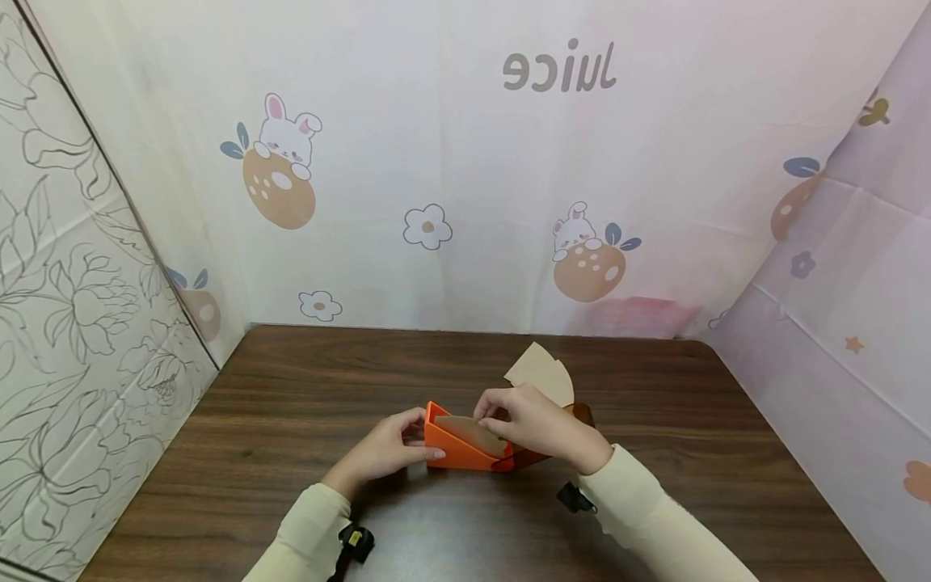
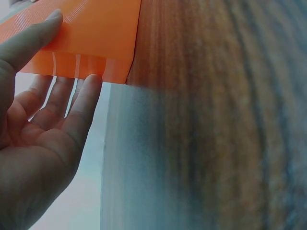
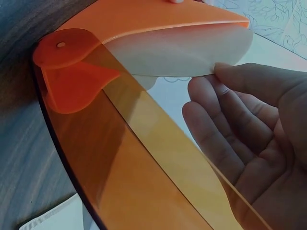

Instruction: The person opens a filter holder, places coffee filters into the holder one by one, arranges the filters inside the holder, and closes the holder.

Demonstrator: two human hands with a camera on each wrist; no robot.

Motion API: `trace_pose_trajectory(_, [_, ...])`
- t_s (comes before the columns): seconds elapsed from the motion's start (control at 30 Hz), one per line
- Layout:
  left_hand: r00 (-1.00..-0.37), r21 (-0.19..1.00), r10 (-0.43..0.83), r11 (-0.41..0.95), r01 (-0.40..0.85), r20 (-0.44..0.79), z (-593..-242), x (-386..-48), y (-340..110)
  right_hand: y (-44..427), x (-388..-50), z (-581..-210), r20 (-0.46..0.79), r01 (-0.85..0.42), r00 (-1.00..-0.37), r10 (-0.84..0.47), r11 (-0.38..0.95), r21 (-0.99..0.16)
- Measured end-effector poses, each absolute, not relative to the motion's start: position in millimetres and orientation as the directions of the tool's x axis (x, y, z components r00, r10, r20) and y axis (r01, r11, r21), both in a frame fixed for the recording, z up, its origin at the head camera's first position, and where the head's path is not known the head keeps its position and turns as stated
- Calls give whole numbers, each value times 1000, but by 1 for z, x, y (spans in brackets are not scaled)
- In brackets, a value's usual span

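Observation:
An orange coffee filter holder (image 1: 460, 446) stands on the table with its amber see-through lid (image 3: 110, 158) swung open to the right. My left hand (image 1: 389, 447) grips the holder's left end, thumb on the front face and fingers against the end wall in the left wrist view. Inside the holder is a pale paper coffee filter (image 3: 177, 50), its upper edge sticking out. My right hand (image 1: 534, 420) pinches that edge between thumb and forefinger. More paper filters (image 1: 544, 373) lie behind the right hand, partly hidden by it and the lid.
The brown wood table (image 1: 327, 364) runs back to a printed curtain (image 1: 436, 162). Side curtains hang at left and right. A small black device (image 1: 355, 541) sits at the left wrist, another (image 1: 575, 497) at the right.

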State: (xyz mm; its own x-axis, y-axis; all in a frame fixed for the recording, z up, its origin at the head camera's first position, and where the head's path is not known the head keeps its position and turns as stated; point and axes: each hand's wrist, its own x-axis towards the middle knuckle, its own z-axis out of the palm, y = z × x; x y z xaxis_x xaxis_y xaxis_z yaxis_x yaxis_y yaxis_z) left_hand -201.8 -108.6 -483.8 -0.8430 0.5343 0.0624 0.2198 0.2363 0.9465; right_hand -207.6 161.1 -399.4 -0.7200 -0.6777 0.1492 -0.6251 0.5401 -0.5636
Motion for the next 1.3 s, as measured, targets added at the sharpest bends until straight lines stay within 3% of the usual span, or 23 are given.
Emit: trace_pose_trajectory(1.3, [-842,940,537,254,226,57,-486,-203,-109,155,-207,-402,115,-618,-707,-698,530,-580])
